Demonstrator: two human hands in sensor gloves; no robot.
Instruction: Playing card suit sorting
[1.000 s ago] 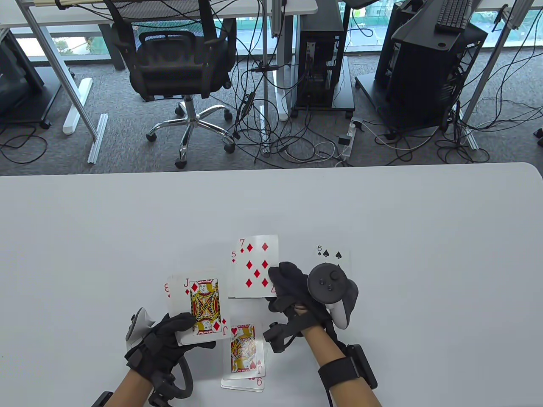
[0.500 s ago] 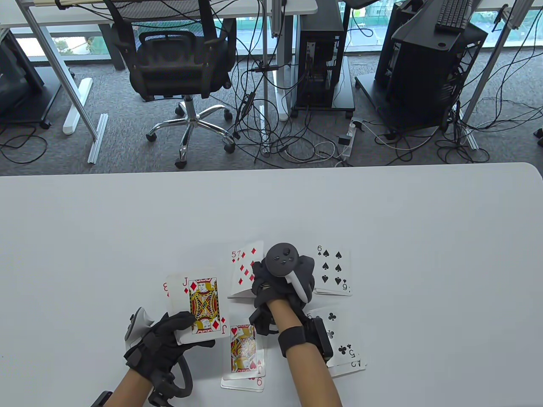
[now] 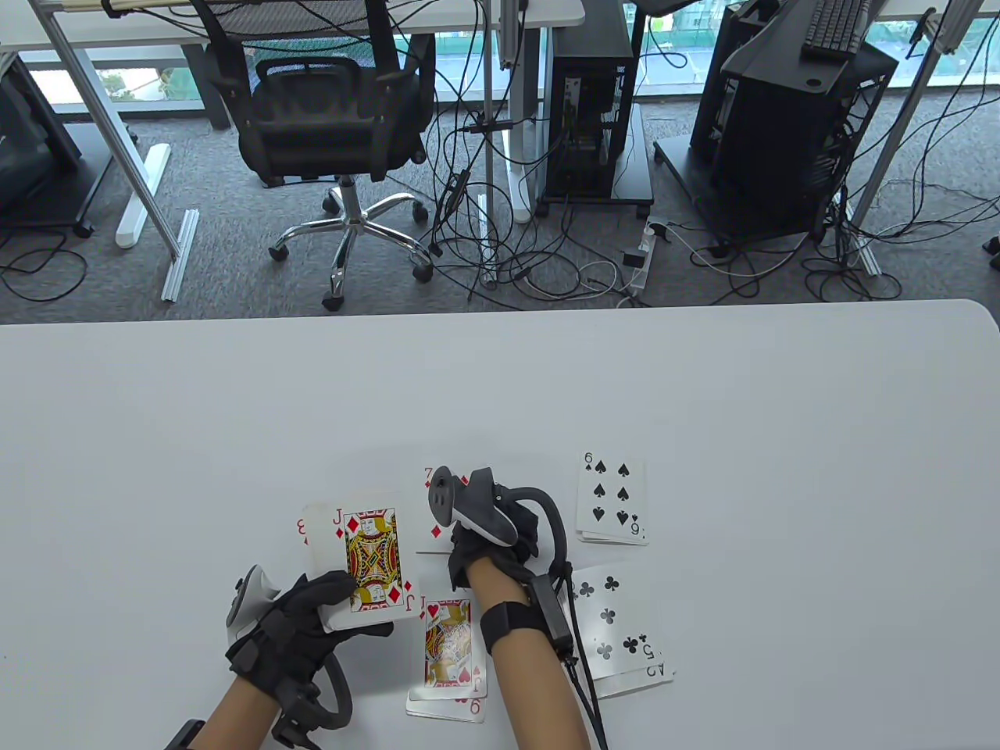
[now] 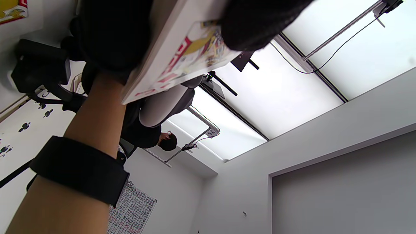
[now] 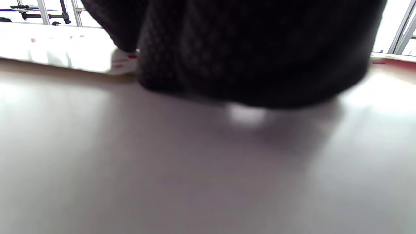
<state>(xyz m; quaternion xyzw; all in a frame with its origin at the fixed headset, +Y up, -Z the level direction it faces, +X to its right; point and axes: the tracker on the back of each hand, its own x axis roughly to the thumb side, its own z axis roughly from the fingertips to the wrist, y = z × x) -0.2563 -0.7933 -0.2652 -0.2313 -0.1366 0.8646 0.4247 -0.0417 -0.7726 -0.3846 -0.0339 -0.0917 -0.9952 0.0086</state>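
Note:
My left hand (image 3: 336,605) grips a small stack of cards face up, the jack of diamonds (image 3: 373,547) on top; the left wrist view shows the same stack (image 4: 185,55) under my thumb. My right hand (image 3: 508,531) lies turned on its side over the diamond pile (image 3: 432,535), where only a 7 index and one pip show. Its fingers are hidden under the tracker. In the right wrist view the dark glove (image 5: 247,48) sits low on the table beside a card edge (image 5: 123,61).
Three other face-up piles lie on the white table (image 3: 156,437): the 6 of spades (image 3: 612,496) at the right, the 5 of clubs (image 3: 617,625) below it, and the jack of hearts (image 3: 449,644) near the front edge between my forearms.
My right hand moved left from beside the spades onto the diamond pile and rolled onto its side, covering the 7 of diamonds. The left hand stayed still with its stack.

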